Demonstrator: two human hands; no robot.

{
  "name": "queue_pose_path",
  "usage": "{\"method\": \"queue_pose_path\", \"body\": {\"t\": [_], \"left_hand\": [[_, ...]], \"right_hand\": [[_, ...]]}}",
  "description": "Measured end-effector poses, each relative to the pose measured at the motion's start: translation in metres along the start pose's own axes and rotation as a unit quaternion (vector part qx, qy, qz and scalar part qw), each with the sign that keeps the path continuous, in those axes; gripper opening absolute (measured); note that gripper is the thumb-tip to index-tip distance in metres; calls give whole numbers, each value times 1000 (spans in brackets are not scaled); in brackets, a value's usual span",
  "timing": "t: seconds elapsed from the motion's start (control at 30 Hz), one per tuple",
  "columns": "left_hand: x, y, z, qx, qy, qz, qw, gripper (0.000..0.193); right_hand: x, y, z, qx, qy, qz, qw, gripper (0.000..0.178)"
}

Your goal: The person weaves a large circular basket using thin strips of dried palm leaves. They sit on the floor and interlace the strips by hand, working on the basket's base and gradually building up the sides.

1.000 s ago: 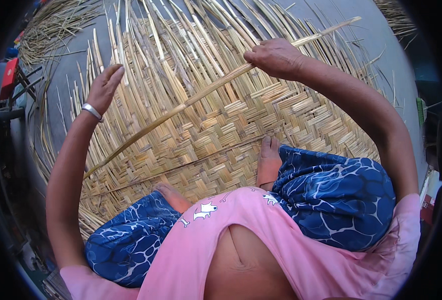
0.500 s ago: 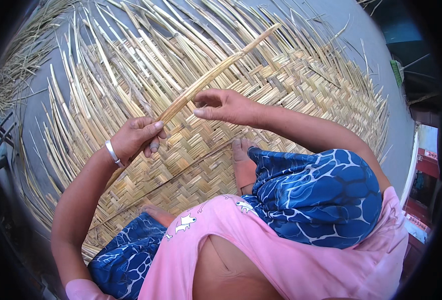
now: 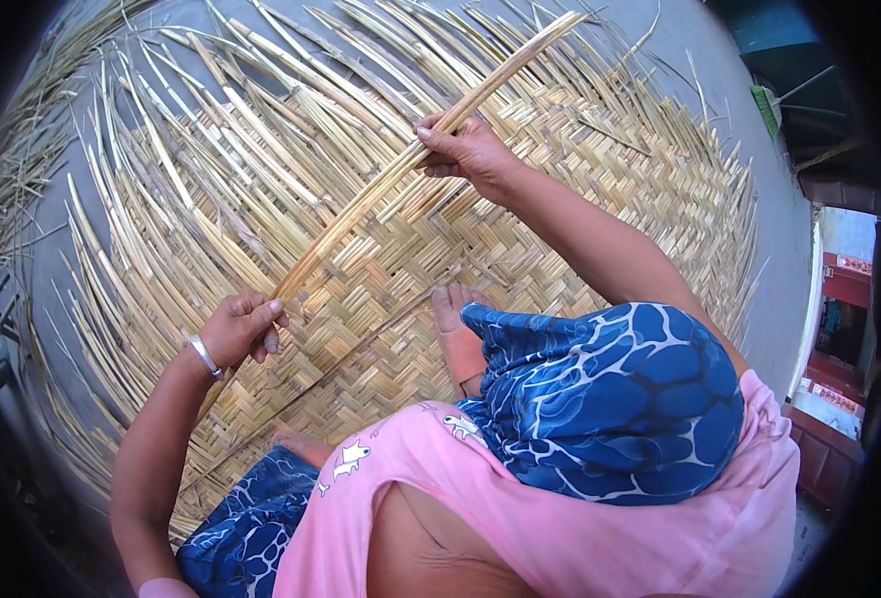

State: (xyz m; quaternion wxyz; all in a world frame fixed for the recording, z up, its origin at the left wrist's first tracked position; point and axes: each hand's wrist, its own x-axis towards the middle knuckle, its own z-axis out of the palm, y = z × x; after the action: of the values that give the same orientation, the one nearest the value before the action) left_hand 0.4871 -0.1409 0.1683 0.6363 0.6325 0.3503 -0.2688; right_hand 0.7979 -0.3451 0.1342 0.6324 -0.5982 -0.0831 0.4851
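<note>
A long flattened reed strip [image 3: 360, 209] slants across the view from lower left to upper right. My left hand [image 3: 246, 329], with a silver bracelet at the wrist, grips its lower part between thumb and fingers. Farther up, my right hand [image 3: 460, 154] is closed round the strip with the thumb on top. Beneath both hands lies a woven reed mat [image 3: 390, 329] in a zigzag pattern. Its loose, unwoven strip ends [image 3: 231, 149] fan out toward the far left.
My bare feet [image 3: 460, 319] rest on the mat. A heap of thin dry stalks [image 3: 21, 169] lies on the grey floor [image 3: 191, 15] at the far left. Red furniture [image 3: 844, 309] and a green brush-like thing [image 3: 765, 110] stand at the right.
My right hand has moved up and right and closed on the strip, where before it was open beside it. My left hand has shifted down and left, still gripping.
</note>
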Motion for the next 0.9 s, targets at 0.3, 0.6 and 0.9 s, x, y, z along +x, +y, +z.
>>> {"method": "queue_pose_path", "body": {"t": [0.3, 0.6, 0.9], "left_hand": [[-5, -19, -29, 39, 89, 3, 995, 32], [2, -33, -28, 72, 239, 61, 966, 23], [38, -20, -24, -218, 316, 103, 917, 17]], "right_hand": [[18, -19, -16, -12, 6, -45, 999, 18], [41, -9, -24, -5, -1, -7, 1000, 24], [36, -8, 11, -174, -104, 46, 978, 38]]}}
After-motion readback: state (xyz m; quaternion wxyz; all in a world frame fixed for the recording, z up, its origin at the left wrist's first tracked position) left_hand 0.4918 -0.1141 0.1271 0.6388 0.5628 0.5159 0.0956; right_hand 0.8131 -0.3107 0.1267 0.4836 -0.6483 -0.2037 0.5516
